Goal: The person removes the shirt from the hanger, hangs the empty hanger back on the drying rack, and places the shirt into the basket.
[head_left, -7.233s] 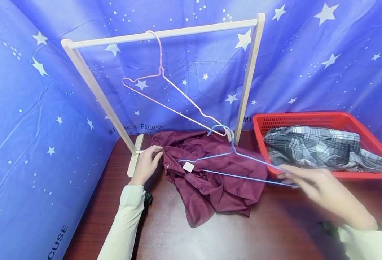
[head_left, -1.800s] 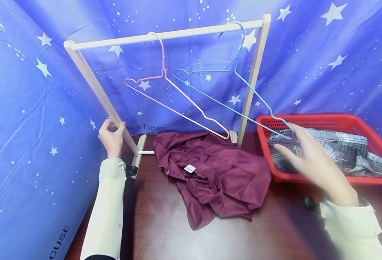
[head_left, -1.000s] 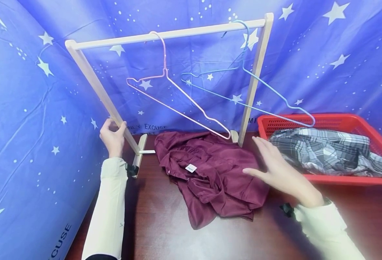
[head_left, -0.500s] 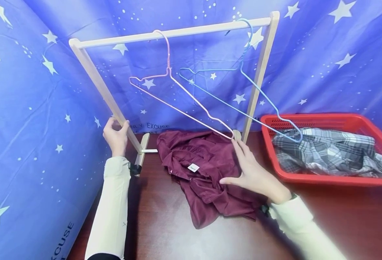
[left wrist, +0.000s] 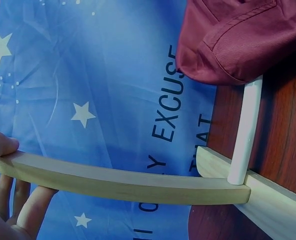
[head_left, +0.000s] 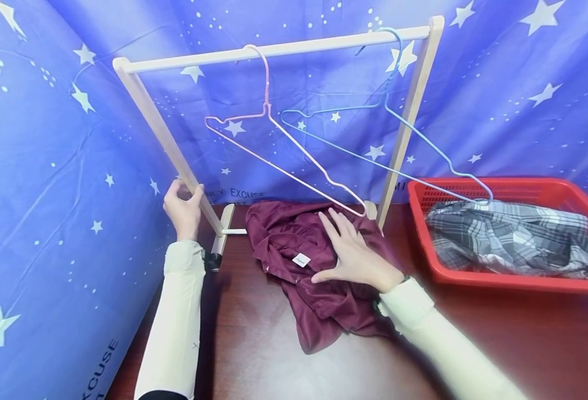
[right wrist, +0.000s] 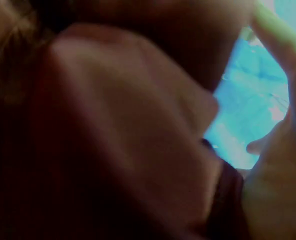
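Note:
My left hand (head_left: 184, 210) grips the left post (head_left: 156, 125) of a wooden clothes rack. In the left wrist view, the thumb lies on one side of that post and the fingers (left wrist: 36, 205) on the other. With fingers spread, my right hand (head_left: 358, 258) lies over a crumpled maroon garment (head_left: 316, 333) that has a white neck label. Dark, blurred cloth fills most of the right wrist view. A pink wire hanger (head_left: 266, 83) and a blue wire hanger (head_left: 387, 83) hang bare from the rack's top bar (head_left: 313, 45).
A red plastic basket (head_left: 513, 283) holding a grey plaid garment (head_left: 513, 233) stands to the right, under the blue hanger's low corner. Behind and left hangs a blue star-printed curtain (head_left: 34, 211). Everything stands on a dark wooden table (head_left: 254, 333).
The blue hanger went from my right hand onto the bar. My left hand moved from the garment to the post; my right hand released the hanger and came left over the garment.

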A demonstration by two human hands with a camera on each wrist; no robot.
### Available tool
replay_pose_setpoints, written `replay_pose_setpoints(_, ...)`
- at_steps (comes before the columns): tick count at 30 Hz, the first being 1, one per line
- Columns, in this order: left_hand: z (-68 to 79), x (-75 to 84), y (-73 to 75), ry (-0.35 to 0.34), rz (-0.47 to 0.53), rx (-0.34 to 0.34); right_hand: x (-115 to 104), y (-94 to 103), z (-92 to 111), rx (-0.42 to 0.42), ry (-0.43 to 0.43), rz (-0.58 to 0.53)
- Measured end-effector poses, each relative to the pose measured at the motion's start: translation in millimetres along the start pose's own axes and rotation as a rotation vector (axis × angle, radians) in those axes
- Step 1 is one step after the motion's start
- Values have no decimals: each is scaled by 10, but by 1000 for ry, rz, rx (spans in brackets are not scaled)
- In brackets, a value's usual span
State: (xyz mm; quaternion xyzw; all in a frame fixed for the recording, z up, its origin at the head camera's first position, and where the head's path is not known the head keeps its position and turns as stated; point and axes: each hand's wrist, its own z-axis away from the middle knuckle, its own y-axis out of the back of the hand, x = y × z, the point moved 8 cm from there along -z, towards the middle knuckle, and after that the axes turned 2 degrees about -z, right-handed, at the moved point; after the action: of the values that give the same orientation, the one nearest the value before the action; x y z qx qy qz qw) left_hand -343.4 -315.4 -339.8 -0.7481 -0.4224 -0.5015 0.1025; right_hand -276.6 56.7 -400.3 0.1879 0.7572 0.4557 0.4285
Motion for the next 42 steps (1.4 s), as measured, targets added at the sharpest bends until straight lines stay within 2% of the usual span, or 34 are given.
replay_pose_setpoints(11,7,17,-24,-10,10,1,128,-270,-420,-92,3,201)
replay_pose_setpoints(20,29,13,-64,-19,15,-6,373,-475,-654,-170,-17,327)
replay_pose_setpoints(26,19,14,-81,-33,15,-13,477,-554,-764,-262,-74,332)
replay_pose_setpoints(34,-7,11,-5,-32,26,13,558,-682,-903,-420,-156,224)
replay_pose_setpoints(38,-18,-9,-22,-22,19,3,593,-727,-930,-463,-142,228)
replay_pose_setpoints(42,-19,-27,-18,-14,19,4,578,-753,-948,-448,-92,235)
